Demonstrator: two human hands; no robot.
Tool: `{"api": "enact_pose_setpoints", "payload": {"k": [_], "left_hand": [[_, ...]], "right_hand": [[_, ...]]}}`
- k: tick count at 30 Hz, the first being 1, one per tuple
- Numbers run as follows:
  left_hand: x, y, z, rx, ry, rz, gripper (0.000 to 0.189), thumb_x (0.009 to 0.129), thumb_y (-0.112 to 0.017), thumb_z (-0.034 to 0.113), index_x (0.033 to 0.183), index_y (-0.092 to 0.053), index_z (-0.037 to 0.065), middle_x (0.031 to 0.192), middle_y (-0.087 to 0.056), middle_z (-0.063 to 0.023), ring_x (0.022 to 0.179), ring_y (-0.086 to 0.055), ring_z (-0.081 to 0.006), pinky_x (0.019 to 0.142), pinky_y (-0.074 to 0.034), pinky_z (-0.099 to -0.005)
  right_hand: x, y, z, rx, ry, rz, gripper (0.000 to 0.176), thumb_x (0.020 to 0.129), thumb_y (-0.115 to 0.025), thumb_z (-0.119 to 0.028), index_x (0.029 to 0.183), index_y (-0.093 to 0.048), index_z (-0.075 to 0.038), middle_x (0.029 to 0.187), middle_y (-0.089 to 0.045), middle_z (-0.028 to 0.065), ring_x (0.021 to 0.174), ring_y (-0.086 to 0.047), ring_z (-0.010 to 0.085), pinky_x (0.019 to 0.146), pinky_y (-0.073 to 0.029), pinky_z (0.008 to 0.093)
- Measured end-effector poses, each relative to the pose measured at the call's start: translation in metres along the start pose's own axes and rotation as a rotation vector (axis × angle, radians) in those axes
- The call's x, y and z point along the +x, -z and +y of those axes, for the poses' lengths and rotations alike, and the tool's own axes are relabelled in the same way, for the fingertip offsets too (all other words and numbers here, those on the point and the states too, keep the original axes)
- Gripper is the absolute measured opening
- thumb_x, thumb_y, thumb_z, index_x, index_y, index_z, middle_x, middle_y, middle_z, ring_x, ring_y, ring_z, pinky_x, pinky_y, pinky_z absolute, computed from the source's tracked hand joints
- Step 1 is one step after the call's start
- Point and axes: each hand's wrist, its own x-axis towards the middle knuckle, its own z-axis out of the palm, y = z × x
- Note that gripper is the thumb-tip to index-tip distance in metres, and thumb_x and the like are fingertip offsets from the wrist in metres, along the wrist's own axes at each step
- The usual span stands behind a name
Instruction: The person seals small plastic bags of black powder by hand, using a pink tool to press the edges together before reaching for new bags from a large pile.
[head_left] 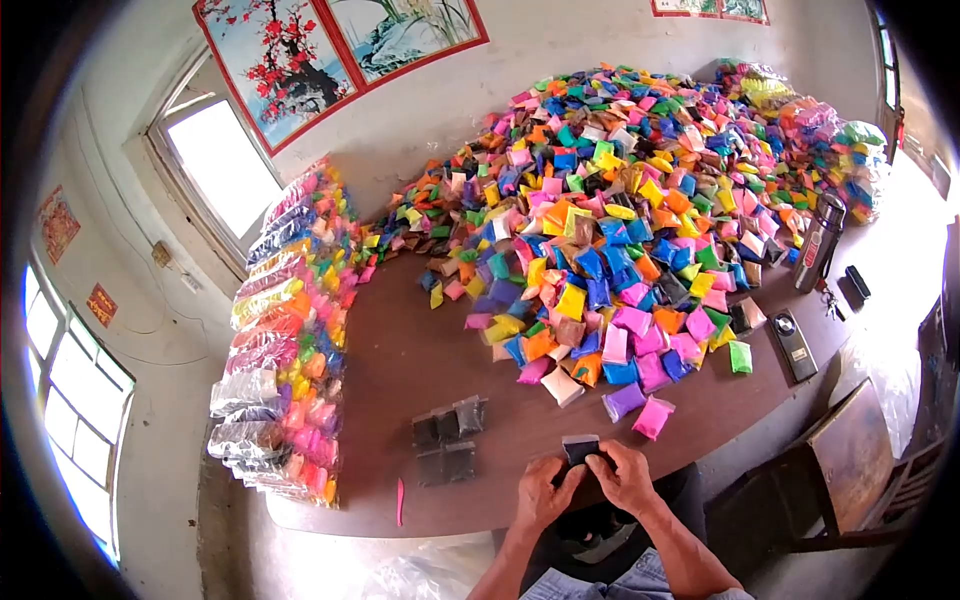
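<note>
Both of my hands meet at the table's front edge around one small black packet [580, 450] in a clear wrapper. My left hand [545, 492] pinches its left side, and my right hand [624, 478] grips its right side. To the left of them, several black and dark grey packets [446, 440] lie together on the brown table [390, 360]. A thin pink tool [401, 502] rests near the front edge, further left. A pink packet [653, 418] and a purple packet [624, 401] lie just beyond my right hand.
A large heap of coloured packets [640, 230] covers the table's back and right. Stacked filled bags [270, 345] line its left end. At the right are a thermos [820, 243], a silver-and-black device [793, 346], keys [831, 300] and a wooden chair [850, 455].
</note>
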Motion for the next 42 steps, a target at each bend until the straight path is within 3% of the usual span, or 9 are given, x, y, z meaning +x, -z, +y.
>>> {"api": "enact_pose_setpoints", "payload": {"k": [7,12,18,22,24,26,30,31,42], "left_hand": [[-0.004,-0.005,-0.008,0.056,0.075,0.027,0.026,0.091,-0.080,0.022,0.086,-0.065,0.001,0.085,-0.067,-0.0212,0.079,-0.064,-0.0446,0.069,-0.050,-0.0495],[-0.003,-0.003,-0.008,-0.025,0.123,-0.033,0.023,0.090,-0.080,0.021,0.090,-0.068,0.001,0.088,-0.069,-0.0214,0.082,-0.065,-0.0450,0.071,-0.052,-0.0495],[-0.007,-0.006,-0.019,0.028,0.081,-0.038,0.019,0.090,-0.080,0.016,0.092,-0.070,0.001,0.090,-0.070,-0.0206,0.086,-0.066,-0.0443,0.073,-0.053,-0.0502],[-0.006,-0.009,-0.021,0.095,0.061,-0.036,0.019,0.091,-0.079,0.017,0.093,-0.070,0.001,0.090,-0.070,-0.0201,0.088,-0.066,-0.0438,0.074,-0.053,-0.0501],[-0.005,-0.007,-0.014,0.100,0.068,-0.048,0.020,0.092,-0.079,0.018,0.094,-0.070,0.000,0.091,-0.070,-0.0201,0.088,-0.066,-0.0438,0.074,-0.053,-0.0499],[-0.004,-0.002,-0.002,-0.052,0.116,-0.001,0.020,0.093,-0.078,0.019,0.096,-0.070,0.000,0.091,-0.070,-0.0201,0.088,-0.066,-0.0437,0.074,-0.052,-0.0491],[-0.004,0.000,-0.002,0.015,0.098,-0.021,0.021,0.094,-0.077,0.021,0.095,-0.070,0.000,0.091,-0.069,-0.0203,0.086,-0.066,-0.0432,0.073,-0.052,-0.0484],[-0.005,-0.001,-0.006,-0.001,0.097,-0.003,0.021,0.094,-0.077,0.021,0.095,-0.070,0.001,0.091,-0.069,-0.0204,0.085,-0.066,-0.0430,0.073,-0.052,-0.0483],[-0.004,0.001,-0.003,-0.037,0.112,-0.008,0.026,0.093,-0.080,0.025,0.095,-0.071,0.000,0.091,-0.069,-0.0215,0.085,-0.069,-0.0416,0.071,-0.053,-0.0467]], "right_hand": [[0.001,-0.004,0.001,-0.089,0.007,-0.019,0.023,0.099,-0.073,-0.022,0.108,-0.068,-0.001,0.081,-0.066,0.0188,0.068,-0.067,0.0339,0.060,-0.052,0.0397],[0.000,0.001,0.003,0.002,-0.123,-0.028,0.022,0.097,-0.075,-0.020,0.107,-0.069,-0.002,0.084,-0.068,0.0178,0.068,-0.067,0.0314,0.060,-0.053,0.0380],[0.002,-0.004,0.002,-0.016,-0.004,0.013,0.022,0.097,-0.074,-0.021,0.103,-0.069,-0.001,0.084,-0.068,0.0182,0.069,-0.068,0.0289,0.061,-0.053,0.0372],[0.004,0.000,-0.002,-0.023,-0.036,0.005,0.023,0.097,-0.074,-0.022,0.103,-0.069,-0.001,0.084,-0.068,0.0187,0.069,-0.069,0.0301,0.061,-0.053,0.0374],[0.003,-0.001,0.003,0.049,-0.043,0.021,0.022,0.096,-0.075,-0.018,0.106,-0.068,0.001,0.082,-0.066,0.0132,0.065,-0.063,0.0193,0.059,-0.050,0.0334],[0.002,0.000,0.005,0.051,-0.038,-0.001,0.021,0.096,-0.075,-0.017,0.106,-0.068,0.001,0.083,-0.068,0.0135,0.066,-0.064,0.0204,0.060,-0.052,0.0333],[-0.001,-0.003,0.009,-0.019,0.072,-0.009,0.019,0.096,-0.075,-0.014,0.106,-0.071,0.002,0.086,-0.071,0.0143,0.070,-0.069,0.0222,0.061,-0.055,0.0337],[-0.001,-0.005,0.007,-0.015,0.069,0.020,0.023,0.095,-0.076,-0.018,0.107,-0.072,0.001,0.091,-0.073,0.0181,0.076,-0.074,0.0302,0.061,-0.059,0.0356],[0.003,0.000,-0.001,0.021,-0.050,-0.006,0.019,0.097,-0.074,-0.019,0.105,-0.074,-0.001,0.086,-0.072,0.0148,0.069,-0.070,0.0269,0.061,-0.054,0.0373]]}}
